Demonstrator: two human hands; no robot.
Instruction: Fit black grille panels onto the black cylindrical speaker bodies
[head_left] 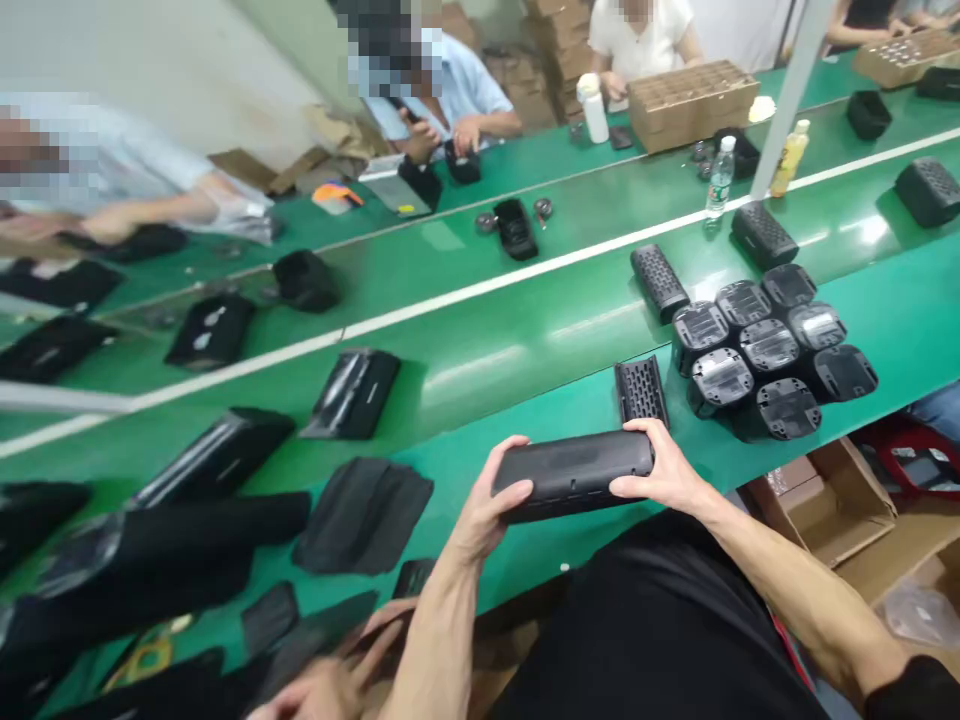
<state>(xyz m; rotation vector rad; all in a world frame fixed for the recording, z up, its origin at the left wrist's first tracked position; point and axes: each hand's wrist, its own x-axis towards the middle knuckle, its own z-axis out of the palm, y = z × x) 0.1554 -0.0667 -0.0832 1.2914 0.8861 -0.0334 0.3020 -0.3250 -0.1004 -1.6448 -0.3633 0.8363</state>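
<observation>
Both of my hands hold a long black speaker body [574,472] level over the near edge of the green belt [480,370]. My left hand [491,505] wraps round its left end with the thumb on top. At the right end, my right hand [664,470] grips it with fingers over the far side. Just beyond the speaker a black perforated grille piece [640,392] lies on the belt. A cluster of several black speaker bodies standing on end [765,350] sits to the right of it.
Black pouches and bagged speakers [225,455] lie on the belt at left. Another person's hand [330,680] shows at the bottom left. Other workers sit across the belt. Cardboard trays [694,100], bottles [718,178] and an open carton [832,495] are nearby.
</observation>
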